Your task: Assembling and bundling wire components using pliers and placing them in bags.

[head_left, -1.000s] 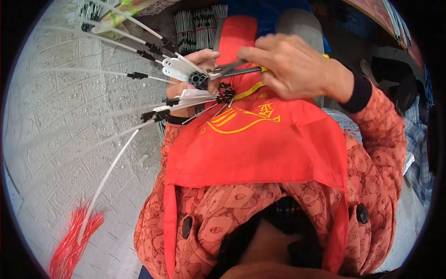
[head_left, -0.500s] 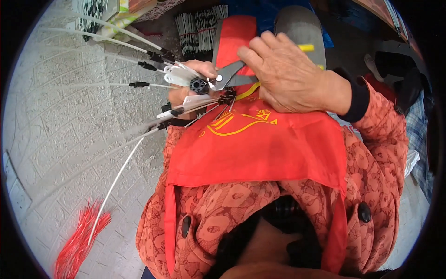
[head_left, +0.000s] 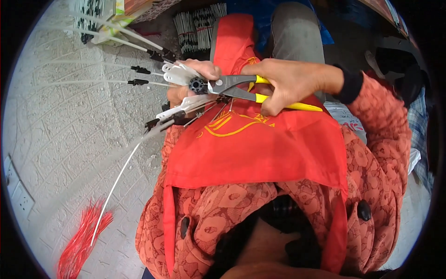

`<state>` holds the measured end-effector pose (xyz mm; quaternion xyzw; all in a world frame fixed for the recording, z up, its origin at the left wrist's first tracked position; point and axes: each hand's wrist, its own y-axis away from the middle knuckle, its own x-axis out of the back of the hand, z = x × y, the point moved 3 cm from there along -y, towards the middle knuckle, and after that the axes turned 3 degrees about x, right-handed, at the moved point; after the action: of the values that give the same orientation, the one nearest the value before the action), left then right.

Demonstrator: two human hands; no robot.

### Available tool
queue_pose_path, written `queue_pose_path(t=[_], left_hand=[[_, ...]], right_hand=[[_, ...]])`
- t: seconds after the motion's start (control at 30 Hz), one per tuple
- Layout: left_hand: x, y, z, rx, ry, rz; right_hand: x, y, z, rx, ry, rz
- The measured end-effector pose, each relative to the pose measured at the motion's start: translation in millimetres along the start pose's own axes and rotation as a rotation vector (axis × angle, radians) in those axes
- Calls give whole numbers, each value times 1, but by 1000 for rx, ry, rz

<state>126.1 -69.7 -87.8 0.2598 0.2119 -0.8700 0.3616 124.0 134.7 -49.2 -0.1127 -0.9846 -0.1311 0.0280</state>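
My left hand [head_left: 204, 69] is closed around a small round black hub [head_left: 197, 84] with holes in it. Long thin white rods [head_left: 104, 82] with black sleeves [head_left: 138, 69] fan out leftward from it, and flat white pieces [head_left: 175, 74] with holes sit beside the fingers. My right hand [head_left: 297, 83] grips a pair of pliers [head_left: 232, 82] with dark metal arms and yellow handles. The handles stand somewhat apart, and the jaw tips are at the hub's right side. What lies between the jaws cannot be made out. Under both hands is a red apron [head_left: 255, 156] with yellow printing.
Bundles of thin white rods with black ends [head_left: 195, 30] stand on the floor ahead. A bunch of red strands [head_left: 83, 239] lies at lower left. A wooden-edged box [head_left: 139, 7] is at upper left, and a blue sheet [head_left: 327, 35] lies beyond my knees.
My right hand has rolled over and shifted slightly right, bringing the yellow pliers handles into fuller view. The left hand with the hub has hardly moved.
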Motion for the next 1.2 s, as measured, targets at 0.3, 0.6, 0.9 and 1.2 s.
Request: queue_pose_path(t=[0.3,0.6,0.9,1.2], left_hand=[[-2,6,-2,0,51,211],[5,1,-2,-71,104,13],[1,12,-1,89,130,277],[-3,13,-5,92,76,501]], right_hand=[[9,13,-10,286,884,550],[-8,-2,-6,-108,-238,-72],[-1,5,-3,195,1313,926],[15,5,-10,-31,786,451]])
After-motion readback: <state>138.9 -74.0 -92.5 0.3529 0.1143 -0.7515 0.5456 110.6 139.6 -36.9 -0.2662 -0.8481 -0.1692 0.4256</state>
